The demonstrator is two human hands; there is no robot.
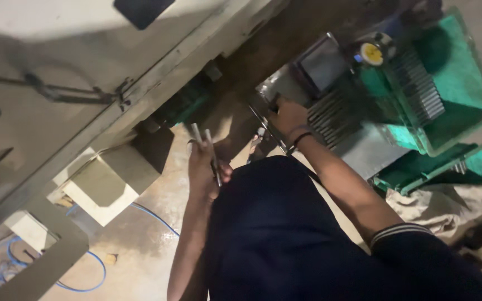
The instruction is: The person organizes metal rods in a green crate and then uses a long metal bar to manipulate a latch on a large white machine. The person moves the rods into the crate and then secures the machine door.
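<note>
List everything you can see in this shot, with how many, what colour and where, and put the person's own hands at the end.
Thin metal rods: at least two, silvery, upright in the left hand at centre.
Stacked metal pieces: one batch, grey, under the right hand.
Plastic crates: two, green, upper right and right.
Box-shaped blocks: two, pale beige, left of centre on the floor.
Cable: one, blue, lower left on the floor.
Machine frame: one, pale grey, across the upper left.
Sack: one, tan, right edge below the crates.
Left hand: closed around the rods.
Right hand: resting on the grey metal pieces; grip unclear.
</note>
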